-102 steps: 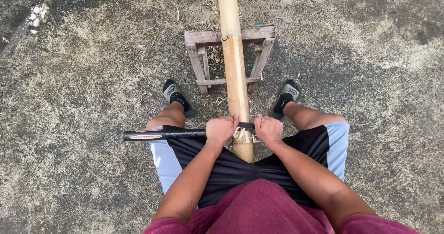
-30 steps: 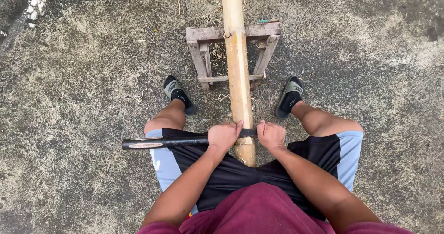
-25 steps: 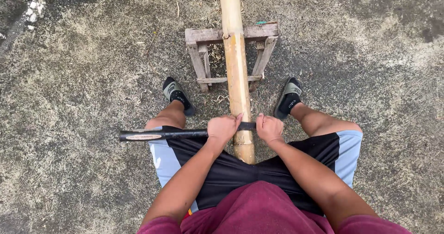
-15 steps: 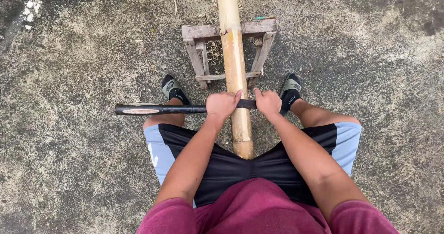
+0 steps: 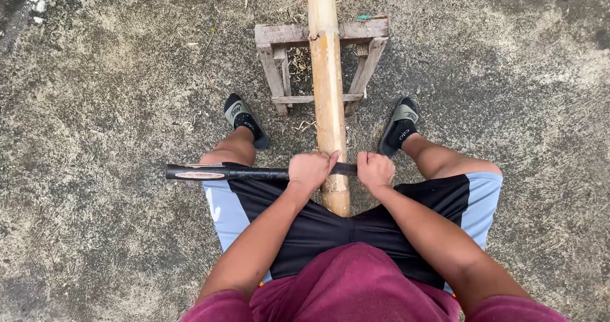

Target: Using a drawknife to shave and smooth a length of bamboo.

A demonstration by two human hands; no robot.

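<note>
You are in the scraping step: both your hands are clamped on a long dark blade (image 5: 254, 172) laid crosswise over the bamboo pole (image 5: 328, 93). Your left hand (image 5: 309, 171) is closed on the blade just left of the pole, and your right hand (image 5: 375, 171) is closed on the short end just right of it, so the hands sit one on each side of the pole with the edge between them resting on its top surface. The blade's long free end sticks out well to the left, over your left thigh.

The pole runs straight away from you, its near end lying between your thighs and its far part carried on a low wooden stand (image 5: 321, 64) on the concrete ground (image 5: 114, 93). Pale shavings (image 5: 298, 58) lie under and around the stand. Your sandalled feet are planted on either side of the pole, just short of the stand.

By my judgement the next stroke calls for even pressure from both hands, the blade kept square across the pole, and your knees kept clear of the edge's path. Whether the edge bites or only rests cannot be told from here.
</note>
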